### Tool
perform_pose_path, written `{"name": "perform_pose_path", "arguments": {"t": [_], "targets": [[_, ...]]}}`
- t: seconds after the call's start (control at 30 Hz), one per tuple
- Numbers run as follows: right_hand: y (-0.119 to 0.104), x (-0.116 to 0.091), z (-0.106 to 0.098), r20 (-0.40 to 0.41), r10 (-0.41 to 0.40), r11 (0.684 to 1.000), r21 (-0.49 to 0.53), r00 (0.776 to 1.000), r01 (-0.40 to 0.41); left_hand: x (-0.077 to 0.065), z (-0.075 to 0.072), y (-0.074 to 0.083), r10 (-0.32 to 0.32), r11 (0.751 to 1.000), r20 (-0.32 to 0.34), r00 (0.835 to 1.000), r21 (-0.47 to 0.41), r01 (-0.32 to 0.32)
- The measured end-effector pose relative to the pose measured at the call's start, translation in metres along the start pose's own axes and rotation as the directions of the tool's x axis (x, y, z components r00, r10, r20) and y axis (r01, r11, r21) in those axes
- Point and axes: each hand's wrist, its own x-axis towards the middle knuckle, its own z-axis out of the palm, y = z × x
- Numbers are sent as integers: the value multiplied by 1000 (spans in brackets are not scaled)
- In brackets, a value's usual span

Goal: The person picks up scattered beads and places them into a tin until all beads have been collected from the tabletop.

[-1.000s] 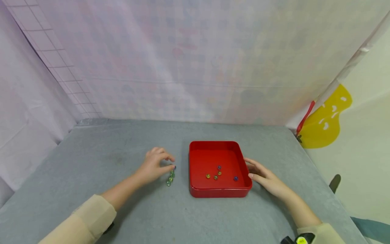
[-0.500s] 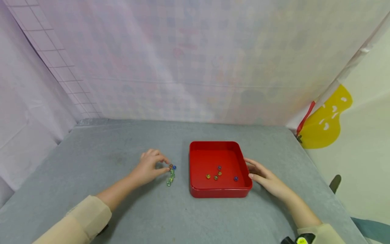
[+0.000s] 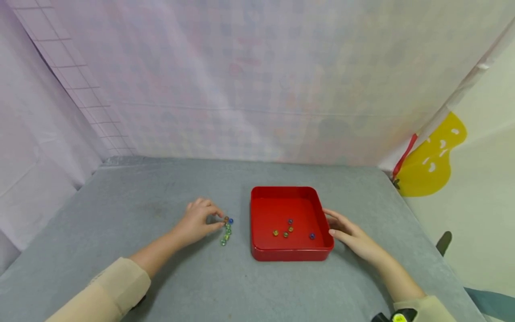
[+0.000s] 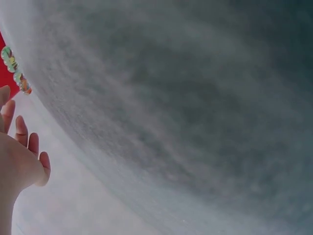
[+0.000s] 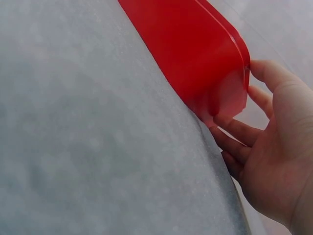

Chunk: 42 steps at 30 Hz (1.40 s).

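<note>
Bare table (image 3: 209, 286) at lower centre, passable. Low rightward path from left hand (image 3: 199, 219) blocked by marble row (image 3: 228, 231), then red box (image 3: 291, 255).

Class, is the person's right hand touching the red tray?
Touching: the right wrist view shows the right hand with fingertips against the side of the red tray.
</note>
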Motion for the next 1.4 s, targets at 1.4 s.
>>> {"name": "perform_pose_path", "arguments": {"t": [1.4], "targets": [[2,0,-1,3,-3,1000,-3,1000,3,2,9,-5,-32,999,77,996,36,30]]}}
